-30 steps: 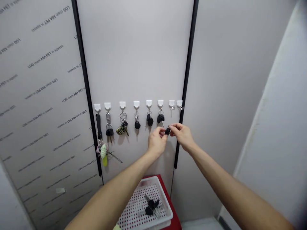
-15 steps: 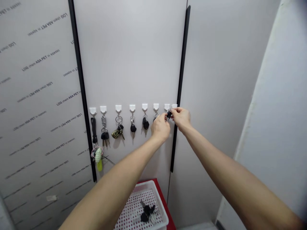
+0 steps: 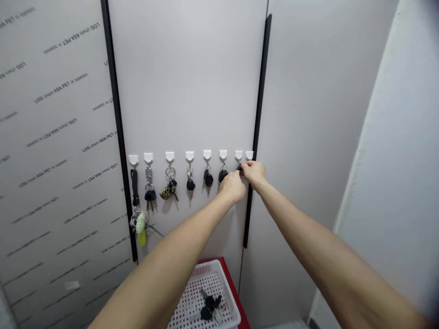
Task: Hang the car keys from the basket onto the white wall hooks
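Observation:
Just under the white hook (image 3: 238, 155), second from the right in the row, hangs a small set of black-headed keys (image 3: 239, 167). My right hand (image 3: 254, 174) pinches it from the right side. From below and left, my left hand (image 3: 233, 186) is closed round the lower part of the keys, its fingertips mostly hidden. Beside my left hand another black-headed key set (image 3: 222, 175) hangs from the neighbouring white hook (image 3: 223, 155). The rightmost white hook (image 3: 249, 156) sits right above my right hand's fingers.
Several more key sets hang leftward, including one with a bronze-coloured fob (image 3: 166, 193) and one with a pale green charm (image 3: 140, 222). Below, a white perforated basket (image 3: 230, 288) holds loose black-headed keys (image 3: 210, 305) on a red surface (image 3: 243, 318). Black vertical strips (image 3: 262, 87) border the panel.
Both hands have moved slightly lower, and the keys now hang close below the hook. My left hand has shifted down, uncovering the key set beside it.

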Motion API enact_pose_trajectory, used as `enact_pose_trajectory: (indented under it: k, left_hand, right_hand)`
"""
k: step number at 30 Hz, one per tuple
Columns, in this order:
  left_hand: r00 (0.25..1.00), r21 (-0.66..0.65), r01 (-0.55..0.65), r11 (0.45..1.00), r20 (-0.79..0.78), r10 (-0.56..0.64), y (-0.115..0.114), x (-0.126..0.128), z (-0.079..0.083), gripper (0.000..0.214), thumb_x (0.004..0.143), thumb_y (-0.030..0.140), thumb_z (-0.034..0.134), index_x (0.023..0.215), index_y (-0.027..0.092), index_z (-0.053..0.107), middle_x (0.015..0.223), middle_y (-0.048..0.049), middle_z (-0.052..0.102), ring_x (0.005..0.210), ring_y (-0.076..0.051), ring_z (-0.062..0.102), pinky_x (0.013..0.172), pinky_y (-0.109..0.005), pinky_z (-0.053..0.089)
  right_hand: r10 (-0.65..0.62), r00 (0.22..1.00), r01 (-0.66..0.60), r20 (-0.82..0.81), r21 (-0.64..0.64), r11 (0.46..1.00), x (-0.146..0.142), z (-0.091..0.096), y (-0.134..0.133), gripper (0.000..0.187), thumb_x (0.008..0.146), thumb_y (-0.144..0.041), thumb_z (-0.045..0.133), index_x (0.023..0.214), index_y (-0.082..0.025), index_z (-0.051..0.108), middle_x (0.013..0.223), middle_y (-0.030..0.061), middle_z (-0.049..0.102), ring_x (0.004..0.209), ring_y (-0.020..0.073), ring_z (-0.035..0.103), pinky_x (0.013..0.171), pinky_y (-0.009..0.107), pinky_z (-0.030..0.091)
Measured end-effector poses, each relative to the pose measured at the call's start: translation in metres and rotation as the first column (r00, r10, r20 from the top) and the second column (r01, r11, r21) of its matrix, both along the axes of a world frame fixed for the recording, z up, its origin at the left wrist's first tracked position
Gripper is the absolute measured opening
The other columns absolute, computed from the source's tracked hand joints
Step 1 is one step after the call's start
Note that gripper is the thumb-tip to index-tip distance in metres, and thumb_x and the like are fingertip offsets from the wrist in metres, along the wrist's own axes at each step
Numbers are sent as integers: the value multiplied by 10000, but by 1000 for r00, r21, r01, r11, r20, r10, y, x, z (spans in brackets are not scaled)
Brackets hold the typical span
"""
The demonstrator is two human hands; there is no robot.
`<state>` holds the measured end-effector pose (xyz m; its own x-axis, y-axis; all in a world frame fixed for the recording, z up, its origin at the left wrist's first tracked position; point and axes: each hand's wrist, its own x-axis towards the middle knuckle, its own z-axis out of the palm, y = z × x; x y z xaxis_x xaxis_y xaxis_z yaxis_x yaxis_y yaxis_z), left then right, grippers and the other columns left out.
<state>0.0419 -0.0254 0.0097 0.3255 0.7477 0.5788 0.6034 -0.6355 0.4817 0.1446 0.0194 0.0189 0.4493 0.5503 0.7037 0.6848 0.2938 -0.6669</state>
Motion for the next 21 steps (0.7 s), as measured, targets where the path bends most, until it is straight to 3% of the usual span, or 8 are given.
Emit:
enact_pose_trajectory:
  k: [6, 10, 13, 16, 18, 21]
  left_hand:
    - [1000, -28, 26, 999, -17, -26, -4, -2, -7, 357, 608, 66, 390, 950, 125, 474, 926, -113, 540, 840, -193, 493, 736, -300, 368]
    - [997, -95, 80, 992, 26, -78, -9, -18, -29, 417, 614, 95, 421, 1031, 113, 421, 1006, -109, 504, 849, -162, 491, 770, -270, 354]
    - [991, -195, 113, 974, 93, -96, -12, -40, -66, 422, 623, 106, 425, 1044, 114, 409, 1041, -96, 482, 850, -138, 488, 771, -253, 359]
    - [988, -319, 106, 942, 145, -62, -17, -67, -116, 384, 628, 112, 427, 1012, 124, 435, 1005, -77, 503, 844, -122, 484, 755, -243, 371]
    - [990, -412, 90, 907, 139, -35, -23, -84, -153, 357, 627, 115, 431, 984, 122, 455, 969, -74, 521, 837, -118, 483, 751, -242, 372]
    - [997, -507, 67, 859, 76, -33, -36, -104, -203, 321, 624, 121, 435, 942, 126, 481, 931, -66, 538, 817, -117, 487, 750, -243, 369]
  right_hand:
    - [-8, 1000, 9, 18, -30, 1000, -1, -6, -2, 226, 602, -321, 439, 557, -154, 584, 494, 22, 575, 504, 121, 525, 467, 203, 369]
    - [15, 999, -18, -34, -82, 996, 2, -19, -10, 223, 607, -289, 415, 627, -138, 578, 552, 29, 583, 498, 117, 523, 484, 214, 374]
    - [54, 993, -65, -103, -105, 992, 2, -46, -20, 242, 617, -277, 391, 707, -133, 564, 602, 28, 581, 481, 102, 514, 487, 216, 376]
    - [145, 985, -161, -96, -193, 968, -9, -92, -39, 249, 623, -253, 381, 759, -132, 550, 620, 25, 580, 497, 99, 507, 491, 215, 378]
    - [266, 963, -263, -39, -333, 906, -22, -130, -57, 237, 626, -245, 388, 748, -129, 554, 640, 34, 589, 536, 109, 512, 518, 223, 385]
    - [488, 869, -356, 84, -578, 734, -47, -183, -85, 214, 634, -202, 386, 718, -136, 572, 695, 48, 604, 616, 122, 524, 594, 230, 384]
